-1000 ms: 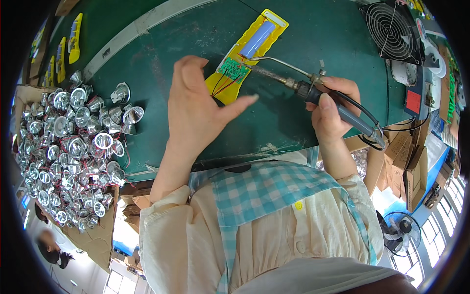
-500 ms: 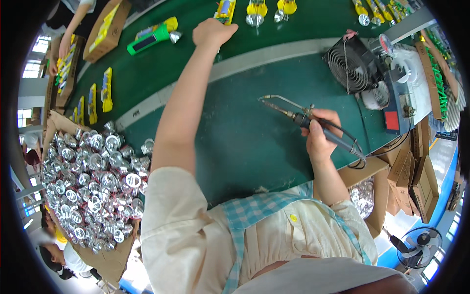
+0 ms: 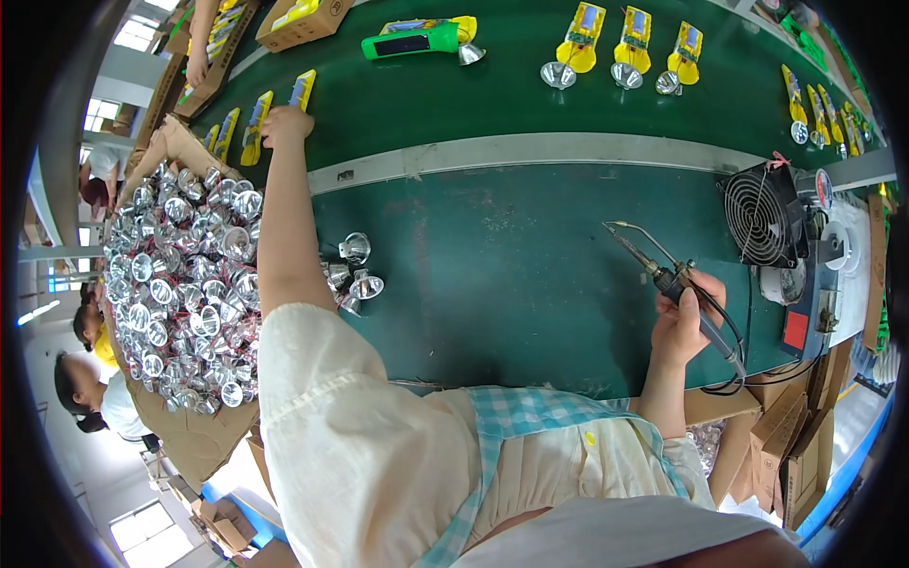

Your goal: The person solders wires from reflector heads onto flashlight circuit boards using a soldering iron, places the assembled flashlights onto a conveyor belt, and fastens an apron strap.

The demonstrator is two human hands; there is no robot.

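Note:
My left hand (image 3: 287,125) reaches far out to the left, its fingers closed on the near end of a yellow flashlight half-shell (image 3: 303,88). The fingertips are partly hidden. More yellow half-shells (image 3: 254,133) stand in a row to the left of it. In my right hand (image 3: 684,322) is a soldering iron (image 3: 670,284) with a thin bent metal tube along it. Its tip points up and left, above the green bench (image 3: 511,275). Across the bench, several half-shells with circuit boards (image 3: 632,43) lie with silver reflectors (image 3: 627,76) at their near ends.
A big carton of silver reflectors (image 3: 189,293) stands on my left, with a few loose reflectors (image 3: 365,284) beside it. A green flashlight casing (image 3: 412,42) lies far off. At right are a black fan (image 3: 760,216) and a solder spool (image 3: 837,244). Another person's hand (image 3: 197,68) shows far left.
The view has swung left. My left hand has let go of a half-shell with a board at the far middle and moved left to another half-shell. My right hand still holds the soldering iron.

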